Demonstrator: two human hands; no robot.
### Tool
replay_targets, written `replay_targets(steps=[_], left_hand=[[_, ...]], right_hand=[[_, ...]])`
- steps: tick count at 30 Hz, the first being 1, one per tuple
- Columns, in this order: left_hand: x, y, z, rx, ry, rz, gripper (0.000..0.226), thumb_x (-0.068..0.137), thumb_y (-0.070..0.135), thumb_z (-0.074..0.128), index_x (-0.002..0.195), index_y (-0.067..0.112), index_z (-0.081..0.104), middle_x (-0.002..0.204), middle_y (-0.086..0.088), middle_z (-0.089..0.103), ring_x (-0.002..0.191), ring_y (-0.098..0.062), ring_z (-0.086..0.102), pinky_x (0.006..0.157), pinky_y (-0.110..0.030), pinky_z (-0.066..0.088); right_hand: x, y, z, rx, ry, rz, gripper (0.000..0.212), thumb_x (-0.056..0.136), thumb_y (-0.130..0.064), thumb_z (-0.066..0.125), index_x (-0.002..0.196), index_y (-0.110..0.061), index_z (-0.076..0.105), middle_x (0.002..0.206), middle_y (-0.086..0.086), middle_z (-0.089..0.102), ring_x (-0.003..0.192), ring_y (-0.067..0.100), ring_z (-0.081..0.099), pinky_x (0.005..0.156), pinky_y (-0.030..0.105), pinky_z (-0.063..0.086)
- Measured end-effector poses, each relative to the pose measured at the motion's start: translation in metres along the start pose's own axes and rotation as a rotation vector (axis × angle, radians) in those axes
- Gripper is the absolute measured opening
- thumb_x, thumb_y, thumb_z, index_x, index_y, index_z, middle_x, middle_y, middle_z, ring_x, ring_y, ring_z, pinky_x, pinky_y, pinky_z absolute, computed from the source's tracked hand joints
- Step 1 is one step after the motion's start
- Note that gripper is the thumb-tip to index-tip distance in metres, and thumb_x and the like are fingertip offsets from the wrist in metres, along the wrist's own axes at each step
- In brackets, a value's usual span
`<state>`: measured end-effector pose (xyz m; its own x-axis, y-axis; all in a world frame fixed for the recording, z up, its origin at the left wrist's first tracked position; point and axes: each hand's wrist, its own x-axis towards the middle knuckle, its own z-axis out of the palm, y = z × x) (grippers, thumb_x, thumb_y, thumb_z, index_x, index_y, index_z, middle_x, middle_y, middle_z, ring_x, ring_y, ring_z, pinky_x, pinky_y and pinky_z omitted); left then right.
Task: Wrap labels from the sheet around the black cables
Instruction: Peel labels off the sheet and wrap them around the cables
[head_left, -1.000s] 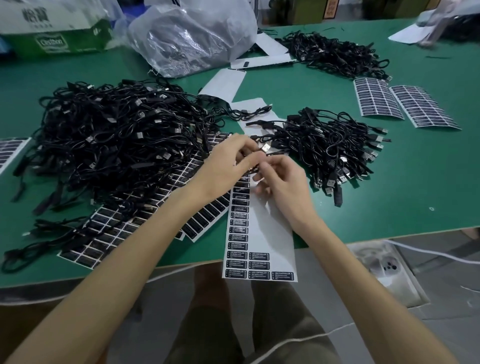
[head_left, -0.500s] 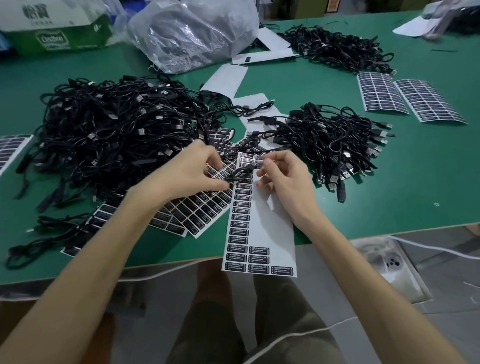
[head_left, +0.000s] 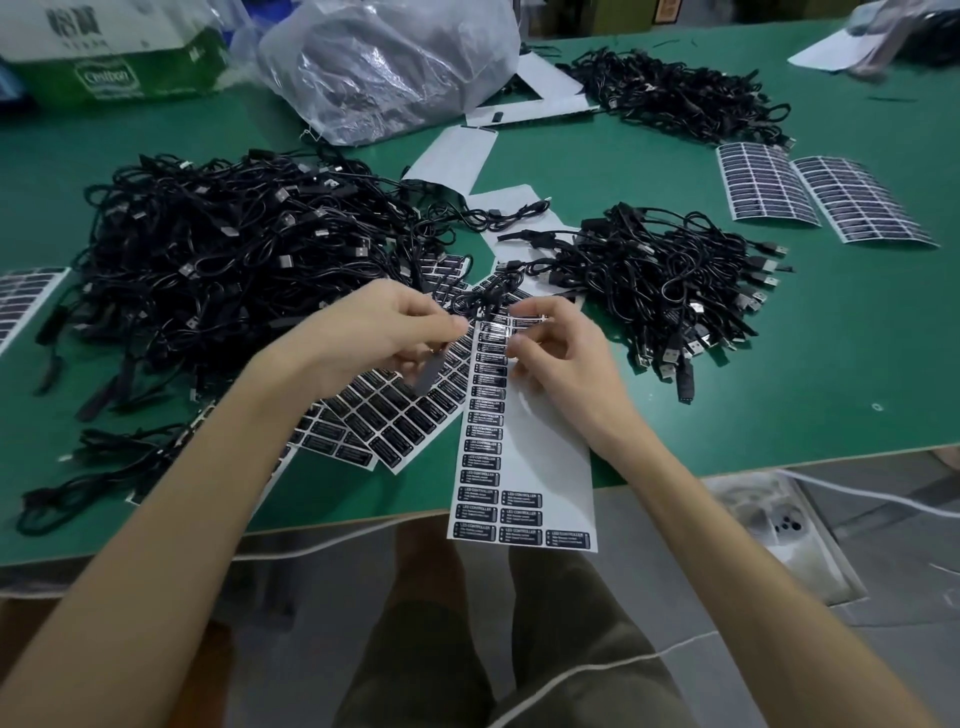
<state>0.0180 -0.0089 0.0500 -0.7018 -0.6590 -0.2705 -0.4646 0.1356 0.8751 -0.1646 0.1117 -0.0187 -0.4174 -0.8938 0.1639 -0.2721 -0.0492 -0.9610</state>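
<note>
Pinching one black cable (head_left: 470, 304) between thumb and curled fingers, the left hand (head_left: 374, 338) holds it just above a half-used label sheet (head_left: 524, 457) at the near edge of a green table (head_left: 831, 364). The right hand (head_left: 563, 358) – fingertips curled – pinches one label (head_left: 527, 318) at the sheet's top. Three cable heaps surround them: left pile (head_left: 234, 260), right pile (head_left: 670, 291), far pile (head_left: 675, 98).
</note>
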Motion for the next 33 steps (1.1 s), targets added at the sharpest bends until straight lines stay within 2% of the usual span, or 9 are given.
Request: replay_targets(steps=[4, 7, 12, 15, 17, 21, 25, 28, 33], left_hand=[[-0.002, 0.007, 0.02, -0.246, 0.0, 0.075, 0.019, 0.093, 0.023, 0.074, 0.102, 0.008, 0.066, 0.078, -0.011, 0.062, 0.053, -0.01, 0.054, 0.053, -0.02, 0.048], [-0.004, 0.01, 0.031, -0.379, -0.036, 0.186, 0.021, 0.092, 0.021, 0.072, 0.109, 0.009, 0.068, 0.084, -0.011, 0.069, 0.066, -0.016, 0.063, 0.063, -0.023, 0.054], [-0.009, 0.015, 0.041, -0.26, -0.097, 0.34, 0.026, 0.096, 0.0, 0.067, 0.121, 0.005, 0.072, 0.11, -0.019, 0.075, 0.101, -0.036, 0.073, 0.09, -0.031, 0.06], [-0.013, 0.021, 0.048, -0.07, -0.004, 0.385, 0.024, 0.089, 0.0, 0.076, 0.111, 0.01, 0.076, 0.088, -0.009, 0.074, 0.075, -0.023, 0.071, 0.073, -0.025, 0.058], [-0.015, 0.022, 0.053, 0.111, 0.113, 0.446, 0.017, 0.086, 0.009, 0.082, 0.1, 0.016, 0.078, 0.077, 0.0, 0.065, 0.065, -0.013, 0.059, 0.065, -0.023, 0.049], [-0.018, 0.026, 0.054, 0.259, 0.228, 0.521, 0.013, 0.08, 0.024, 0.087, 0.086, 0.029, 0.077, 0.089, -0.001, 0.053, 0.068, -0.008, 0.045, 0.068, -0.017, 0.037], [-0.02, 0.029, 0.054, 0.285, 0.168, 0.582, 0.023, 0.084, 0.018, 0.084, 0.085, 0.037, 0.071, 0.096, 0.004, 0.067, 0.086, -0.012, 0.064, 0.081, -0.025, 0.05], [-0.018, 0.025, 0.056, 0.243, 0.105, 0.535, 0.019, 0.088, 0.014, 0.08, 0.088, 0.032, 0.074, 0.085, 0.006, 0.075, 0.081, -0.012, 0.071, 0.088, -0.032, 0.056], [-0.016, 0.018, 0.064, 0.21, -0.004, 0.5, 0.008, 0.099, 0.013, 0.068, 0.106, 0.01, 0.072, 0.074, 0.0, 0.07, 0.054, -0.02, 0.064, 0.062, -0.029, 0.054]], right_hand=[[0.0, -0.003, 0.0, -0.024, -0.102, -0.018, 0.042, 0.091, -0.011, 0.075, 0.129, -0.025, 0.063, 0.09, 0.002, 0.073, 0.072, 0.018, 0.064, 0.073, 0.04, 0.056], [0.0, -0.004, 0.001, -0.015, -0.106, -0.019, 0.04, 0.091, -0.011, 0.076, 0.127, -0.022, 0.064, 0.093, 0.005, 0.075, 0.073, 0.02, 0.066, 0.072, 0.044, 0.055], [-0.004, -0.006, 0.0, 0.005, -0.09, -0.098, 0.033, 0.087, -0.024, 0.07, 0.119, -0.021, 0.066, 0.11, 0.007, 0.076, 0.103, 0.034, 0.069, 0.094, 0.056, 0.054], [-0.006, -0.004, -0.002, -0.016, -0.094, -0.154, 0.033, 0.086, -0.029, 0.066, 0.115, -0.014, 0.067, 0.104, 0.007, 0.074, 0.099, 0.034, 0.068, 0.089, 0.058, 0.053], [-0.003, 0.0, -0.002, -0.024, -0.095, -0.142, 0.023, 0.088, -0.016, 0.069, 0.111, -0.017, 0.068, 0.099, 0.002, 0.074, 0.095, 0.033, 0.068, 0.085, 0.059, 0.053], [0.001, -0.001, 0.002, -0.068, -0.086, -0.128, 0.025, 0.081, -0.016, 0.066, 0.102, -0.029, 0.069, 0.097, 0.0, 0.074, 0.093, 0.034, 0.068, 0.082, 0.058, 0.055], [0.003, 0.002, 0.004, -0.061, -0.106, -0.154, 0.021, 0.087, -0.016, 0.066, 0.108, -0.018, 0.071, 0.099, 0.001, 0.074, 0.095, 0.029, 0.069, 0.086, 0.057, 0.054], [0.002, 0.002, 0.004, -0.084, -0.125, -0.13, 0.021, 0.085, -0.016, 0.064, 0.105, -0.015, 0.073, 0.101, 0.003, 0.076, 0.1, 0.027, 0.071, 0.089, 0.057, 0.055], [0.001, 0.004, 0.003, -0.114, -0.17, -0.148, 0.026, 0.078, -0.005, 0.057, 0.089, -0.021, 0.074, 0.08, 0.004, 0.075, 0.085, 0.028, 0.072, 0.079, 0.054, 0.057]])
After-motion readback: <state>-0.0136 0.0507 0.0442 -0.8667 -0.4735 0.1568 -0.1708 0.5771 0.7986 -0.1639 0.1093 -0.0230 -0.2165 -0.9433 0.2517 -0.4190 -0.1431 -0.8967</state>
